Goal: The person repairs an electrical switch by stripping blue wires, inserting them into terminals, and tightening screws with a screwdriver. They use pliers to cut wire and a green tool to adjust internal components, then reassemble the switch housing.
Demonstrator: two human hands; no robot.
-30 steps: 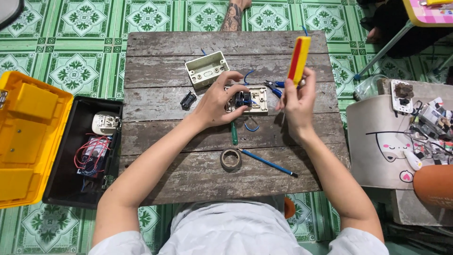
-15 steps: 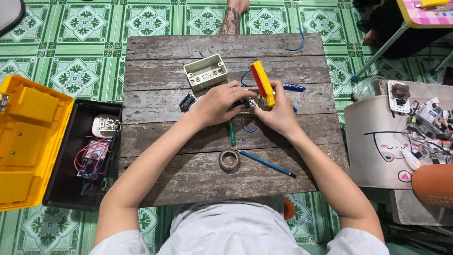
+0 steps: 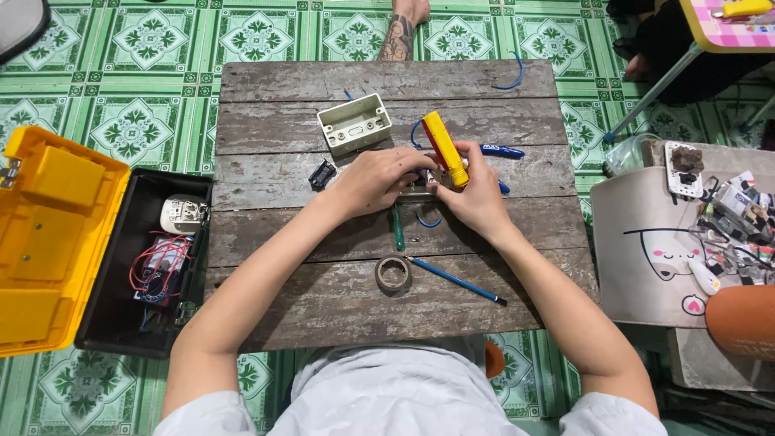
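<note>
At the far left of the frame we see a yellow toolbox lid (image 3: 52, 242) lying open, and next to it the black toolbox tray (image 3: 109, 315) with red wires (image 3: 157, 262) and a white plug part (image 3: 184, 214) inside. Then comes the old wooden table (image 3: 323, 307) in the middle of the frame. On it, near the top, sits a pale plastic box (image 3: 355, 123), and a small black piece (image 3: 322, 173) lies just below it. Our left hand (image 3: 378, 179) is curled, and its fingertips pinch a small switch part (image 3: 420, 190) in the middle of the table; our hands hide most of it. Lower down lies a roll of tape (image 3: 393, 273), with a green screwdriver (image 3: 398, 230) above it and a blue pencil (image 3: 456, 280) to its right. Our right hand (image 3: 476, 198) is closed around a yellow tool (image 3: 445, 148) with a red tip, and the tool stands tilted over the switch part. A blue pen (image 3: 500, 150) lies just right of it. At the far right of the frame is a white bag (image 3: 646, 250) with a cat face, and small parts (image 3: 735, 218) are piled beside it.
</note>
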